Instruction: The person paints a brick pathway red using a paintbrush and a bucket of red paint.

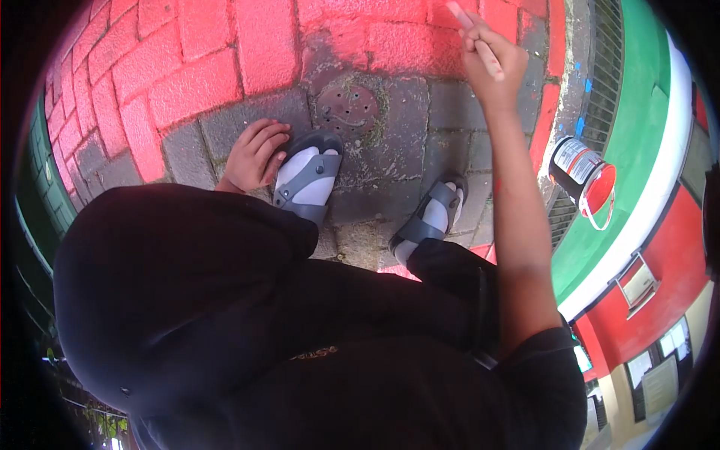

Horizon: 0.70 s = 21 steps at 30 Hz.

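My right hand is closed around the pale handle of a brush, out over the paving at the upper right; the brush's far end is at the top edge, too unclear to make out. My left hand hangs beside my sandalled foot, fingers loosely spread and nothing in it. Red paint covers the paving bricks at the top and left. Between the red area and my feet lie unpainted grey bricks.
A paint bucket with red inside and a white handle stands at the right, by a metal drain grate and a green-painted strip. A round perforated cover lies in the paving. My other foot is right of centre.
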Each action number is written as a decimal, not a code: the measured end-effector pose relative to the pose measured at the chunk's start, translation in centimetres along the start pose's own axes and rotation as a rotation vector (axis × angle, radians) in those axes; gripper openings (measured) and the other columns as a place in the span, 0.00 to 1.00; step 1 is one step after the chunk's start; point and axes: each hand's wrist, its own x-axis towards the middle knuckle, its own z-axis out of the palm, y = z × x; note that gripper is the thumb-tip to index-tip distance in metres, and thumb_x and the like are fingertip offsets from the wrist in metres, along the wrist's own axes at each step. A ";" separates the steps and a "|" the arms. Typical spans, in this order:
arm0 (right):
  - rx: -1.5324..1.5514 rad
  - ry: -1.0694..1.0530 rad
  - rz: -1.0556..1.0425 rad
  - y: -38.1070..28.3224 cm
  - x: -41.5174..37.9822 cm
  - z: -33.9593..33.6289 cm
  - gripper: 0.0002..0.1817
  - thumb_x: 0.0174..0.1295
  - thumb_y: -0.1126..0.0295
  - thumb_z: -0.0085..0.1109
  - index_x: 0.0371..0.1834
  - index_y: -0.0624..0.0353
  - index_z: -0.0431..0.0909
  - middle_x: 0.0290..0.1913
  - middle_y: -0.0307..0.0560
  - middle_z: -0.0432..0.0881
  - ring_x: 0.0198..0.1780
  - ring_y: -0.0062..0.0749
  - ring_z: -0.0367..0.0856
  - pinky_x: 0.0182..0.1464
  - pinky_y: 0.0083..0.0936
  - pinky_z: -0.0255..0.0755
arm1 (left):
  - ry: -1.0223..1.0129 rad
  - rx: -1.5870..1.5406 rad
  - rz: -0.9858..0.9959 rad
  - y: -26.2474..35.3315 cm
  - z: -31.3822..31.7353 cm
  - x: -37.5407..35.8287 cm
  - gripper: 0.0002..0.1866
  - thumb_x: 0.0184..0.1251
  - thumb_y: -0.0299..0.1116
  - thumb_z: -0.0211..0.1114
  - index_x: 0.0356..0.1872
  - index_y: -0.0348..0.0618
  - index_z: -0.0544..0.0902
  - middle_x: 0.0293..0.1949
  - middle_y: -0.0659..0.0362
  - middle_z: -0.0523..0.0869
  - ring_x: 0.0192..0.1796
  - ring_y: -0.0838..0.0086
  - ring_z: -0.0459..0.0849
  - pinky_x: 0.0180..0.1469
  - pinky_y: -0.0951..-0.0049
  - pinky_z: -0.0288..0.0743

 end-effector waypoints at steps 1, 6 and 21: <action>0.072 -0.100 -0.059 0.5 0.0 -0.3 0.05 0.57 0.80 0.66 0.26 0.59 0.81 0.33 0.48 0.88 0.41 0.26 0.91 0.43 0.25 0.82 | 0.001 -0.002 0.003 0.0 0.0 0.0 0.18 0.62 0.27 0.68 0.54 0.35 0.80 0.60 0.48 0.84 0.63 0.46 0.80 0.68 0.49 0.74; -0.106 -0.786 -0.242 -0.3 -3.3 -3.3 0.06 0.62 0.77 0.56 0.27 0.57 0.80 0.53 0.45 0.92 0.52 0.30 0.92 0.49 0.24 0.83 | 0.015 -0.007 -0.001 -0.2 0.2 -0.2 0.18 0.63 0.27 0.67 0.54 0.36 0.80 0.60 0.48 0.84 0.63 0.46 0.80 0.68 0.50 0.74; -0.037 -0.936 -0.234 0.6 -3.2 -5.1 0.05 0.59 0.76 0.59 0.27 0.57 0.75 0.49 0.45 0.93 0.45 0.33 0.92 0.42 0.29 0.81 | 0.010 0.018 -0.027 -0.6 0.4 -0.1 0.16 0.64 0.30 0.68 0.51 0.37 0.82 0.59 0.52 0.85 0.62 0.50 0.81 0.66 0.52 0.76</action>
